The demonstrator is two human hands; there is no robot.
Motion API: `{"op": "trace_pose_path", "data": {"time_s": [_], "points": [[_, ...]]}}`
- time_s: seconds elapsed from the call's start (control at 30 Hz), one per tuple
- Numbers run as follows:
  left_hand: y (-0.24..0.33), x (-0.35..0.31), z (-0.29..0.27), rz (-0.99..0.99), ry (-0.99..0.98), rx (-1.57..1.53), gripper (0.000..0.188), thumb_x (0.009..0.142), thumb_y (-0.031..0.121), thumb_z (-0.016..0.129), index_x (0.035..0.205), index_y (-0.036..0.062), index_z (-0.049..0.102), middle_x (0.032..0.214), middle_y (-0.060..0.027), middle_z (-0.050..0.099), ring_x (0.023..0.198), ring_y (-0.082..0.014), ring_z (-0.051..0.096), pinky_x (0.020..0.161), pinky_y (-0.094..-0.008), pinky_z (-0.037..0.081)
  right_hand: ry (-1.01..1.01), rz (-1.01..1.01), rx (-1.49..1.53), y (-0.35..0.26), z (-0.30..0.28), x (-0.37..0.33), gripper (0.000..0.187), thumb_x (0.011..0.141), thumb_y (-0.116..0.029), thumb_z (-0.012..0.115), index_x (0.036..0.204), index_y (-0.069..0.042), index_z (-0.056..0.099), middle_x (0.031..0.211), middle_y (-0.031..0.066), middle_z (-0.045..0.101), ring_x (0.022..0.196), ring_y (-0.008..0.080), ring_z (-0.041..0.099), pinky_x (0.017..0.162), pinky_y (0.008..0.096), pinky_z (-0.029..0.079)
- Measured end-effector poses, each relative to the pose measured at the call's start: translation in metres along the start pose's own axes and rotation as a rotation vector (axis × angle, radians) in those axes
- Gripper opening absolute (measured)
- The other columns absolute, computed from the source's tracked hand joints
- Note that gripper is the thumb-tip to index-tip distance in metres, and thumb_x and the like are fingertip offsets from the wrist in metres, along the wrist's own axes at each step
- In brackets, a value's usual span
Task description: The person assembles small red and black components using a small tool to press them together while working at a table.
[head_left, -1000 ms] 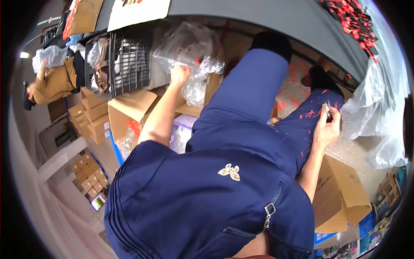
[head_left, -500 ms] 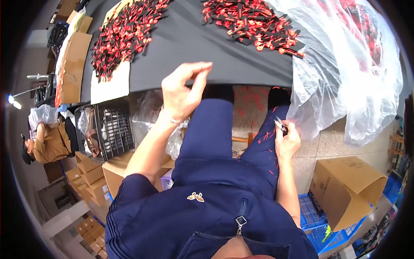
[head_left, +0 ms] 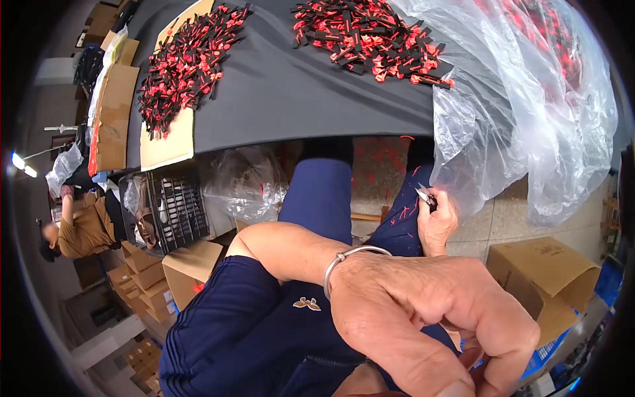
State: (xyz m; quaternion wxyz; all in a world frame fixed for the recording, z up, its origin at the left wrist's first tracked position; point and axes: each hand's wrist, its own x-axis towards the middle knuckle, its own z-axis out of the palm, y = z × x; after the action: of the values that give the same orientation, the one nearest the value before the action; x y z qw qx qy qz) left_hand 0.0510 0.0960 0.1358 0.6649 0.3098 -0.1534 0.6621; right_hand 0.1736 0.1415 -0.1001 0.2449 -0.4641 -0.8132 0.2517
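My left hand [head_left: 423,311] is raised close to the camera, a silver bangle on its wrist. Its fingers are curled towards the thumb; the fingertips run to the lower edge, and whatever they may hold is hidden. Farther down, by my right thigh, my right hand [head_left: 438,226] is closed round small thread snips [head_left: 427,198], their pointed blades turned up and away. Red thread scraps are scattered on my dark blue trousers [head_left: 399,221] beside that hand. Beyond both hands, piles of small black-and-red pieces [head_left: 182,69] lie on the dark tabletop [head_left: 278,86].
A clear plastic bag [head_left: 503,112] with red pieces hangs over the table's right edge. Open cardboard boxes [head_left: 539,271] stand at right and left. Under the table's left side is a black crate [head_left: 182,208]. Another person [head_left: 83,228] works at far left.
My left hand has come from above my lap near the table edge up towards the camera and to the right. The right hand stays by the thigh with the snips.
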Motion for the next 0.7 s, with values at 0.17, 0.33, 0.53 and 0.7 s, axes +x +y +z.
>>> {"op": "trace_pose_path", "data": {"time_s": [0.17,0.33,0.53,0.7], "points": [[-0.013,0.006,-0.002,0.181,0.017,-0.031,0.019,0.081,0.012,0.062,0.085,-0.007,0.06,0.078,-0.0128,0.06,0.068,-0.0189,0.058,0.058,-0.0291,0.044,0.003,0.014,0.027,0.001,-0.001,0.001,0.015,0.073,-0.012,0.07,0.085,-0.008,0.063,0.071,0.0102,0.064,0.066,0.0285,0.063,0.06,0.0379,0.048],[-0.008,0.003,-0.002,0.085,-0.046,0.088,0.016,0.079,0.01,0.059,0.083,-0.0062,0.06,0.077,-0.0135,0.06,0.066,-0.0197,0.058,0.057,-0.0294,0.044,-0.013,0.027,0.039,0.0,-0.001,0.003,0.015,0.072,-0.011,0.069,0.085,-0.008,0.062,0.071,0.0097,0.063,0.065,0.0283,0.062,0.06,0.0375,0.048],[-0.003,-0.012,-0.001,0.097,0.042,0.068,0.015,0.079,0.01,0.057,0.079,-0.0049,0.061,0.078,-0.0143,0.061,0.063,-0.0217,0.058,0.056,-0.0291,0.045,0.002,0.015,0.068,0.002,0.002,0.002,0.016,0.072,-0.008,0.069,0.086,-0.008,0.062,0.071,0.0098,0.063,0.064,0.0284,0.062,0.06,0.0374,0.048],[0.039,-0.02,-0.018,0.163,0.256,0.396,0.015,0.078,0.01,0.055,0.075,-0.0038,0.061,0.078,-0.015,0.061,0.061,-0.0233,0.059,0.055,-0.0288,0.046,-0.011,0.021,0.08,-0.008,-0.007,0.007,0.015,0.072,-0.008,0.069,0.085,-0.008,0.062,0.071,0.0103,0.063,0.065,0.029,0.062,0.06,0.0378,0.048]]}}
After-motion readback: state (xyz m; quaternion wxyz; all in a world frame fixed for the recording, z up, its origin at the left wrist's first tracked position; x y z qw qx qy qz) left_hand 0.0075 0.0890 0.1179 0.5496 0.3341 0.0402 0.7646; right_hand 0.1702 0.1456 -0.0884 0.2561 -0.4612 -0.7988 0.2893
